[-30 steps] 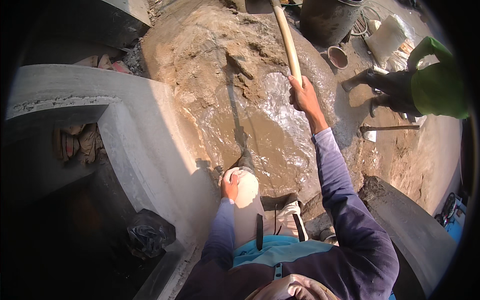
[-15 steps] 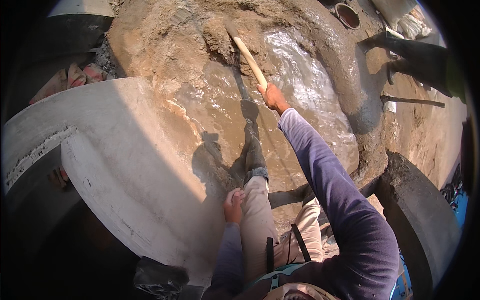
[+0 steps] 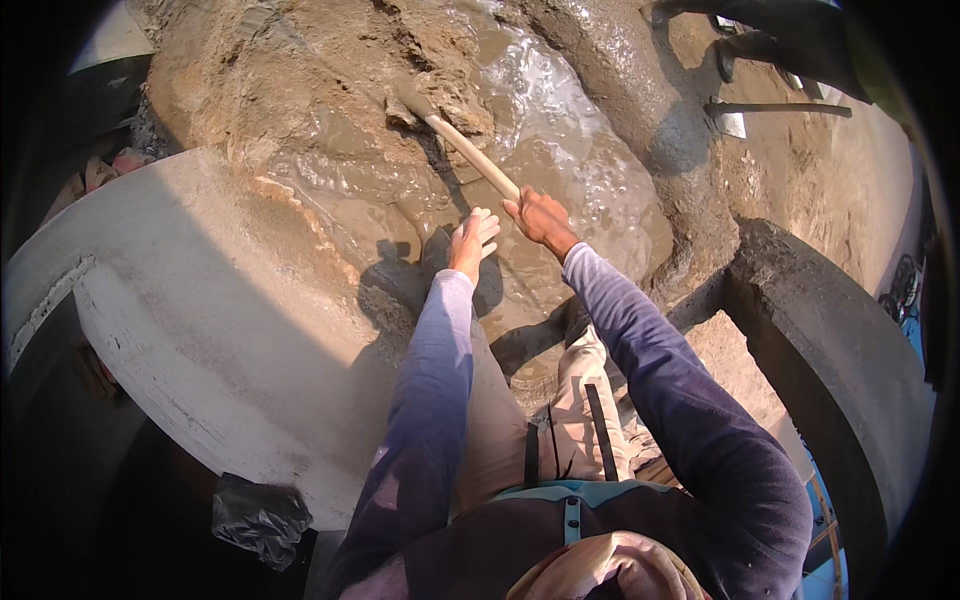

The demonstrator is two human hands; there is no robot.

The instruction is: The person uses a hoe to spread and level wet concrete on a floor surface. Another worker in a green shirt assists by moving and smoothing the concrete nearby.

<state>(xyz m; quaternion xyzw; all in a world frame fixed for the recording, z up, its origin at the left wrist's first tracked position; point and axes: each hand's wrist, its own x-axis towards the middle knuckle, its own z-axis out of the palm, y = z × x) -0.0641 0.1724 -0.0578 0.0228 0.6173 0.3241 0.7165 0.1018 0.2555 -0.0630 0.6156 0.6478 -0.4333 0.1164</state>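
Observation:
My right hand (image 3: 543, 222) is closed around the end of a pale wooden tool handle (image 3: 470, 155). The handle slants up and left into wet brown mud (image 3: 330, 150); its far end is dark and muddy, and the tool's head cannot be made out. Just left of the grip, my left hand (image 3: 472, 243) is raised with its fingers apart, holding nothing. Below both hands spreads a pool of muddy water (image 3: 600, 190), with whitish glare and ripples on its right side.
A curved concrete slab (image 3: 190, 300) lies to the left, and a thick concrete block (image 3: 830, 350) to the right. At the upper right another person's dark-clad leg (image 3: 770, 50) shows near a long-handled tool (image 3: 785, 107). A black plastic bag (image 3: 260, 520) sits at lower left.
My left hand has come up from beside my leg to near the handle, its fingers spreading. My right hand, still gripping, is lower in the picture, and the view has shifted.

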